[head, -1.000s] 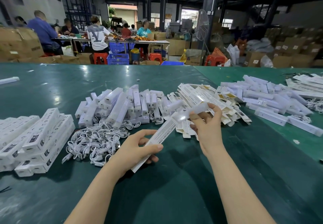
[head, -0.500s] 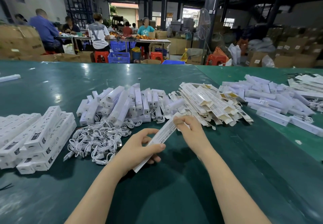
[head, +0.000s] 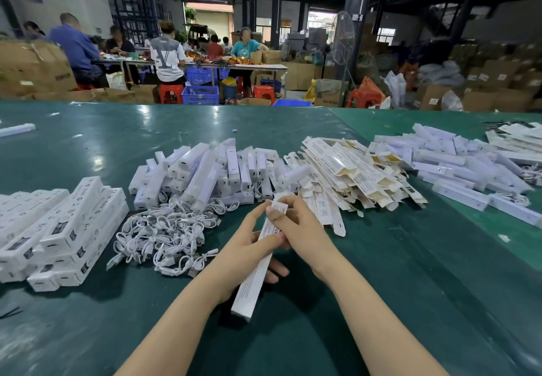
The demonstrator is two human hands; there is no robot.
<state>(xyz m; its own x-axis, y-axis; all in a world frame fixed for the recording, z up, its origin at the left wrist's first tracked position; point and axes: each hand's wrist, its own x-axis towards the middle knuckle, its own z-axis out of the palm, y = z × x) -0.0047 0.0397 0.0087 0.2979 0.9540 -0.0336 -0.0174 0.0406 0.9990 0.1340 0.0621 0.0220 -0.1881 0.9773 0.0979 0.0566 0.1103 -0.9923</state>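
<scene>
A long narrow white carton [head: 254, 276] with printed text slants over the green table [head: 381, 287] in front of me. My left hand [head: 246, 252] grips its middle from the left, thumb across the top face. My right hand [head: 296, 229] pinches the carton's far end, its fingers curled over the end flap. Just beyond lies a heap of flat unfolded cartons [head: 349, 176]. Left of that sits a pile of white bar-shaped devices [head: 199, 173], and a tangle of short white cables [head: 164, 235] lies in front of them.
Closed white boxes [head: 58, 229] are stacked at the left. More white bars and boxes [head: 457, 167] lie at the right on a second green table. One lone box [head: 16, 130] lies far left. People work at tables in the background among brown cartons.
My right hand slid the white bar into the carton and came down to the carton's far end. The carton now points more steeply towards me.
</scene>
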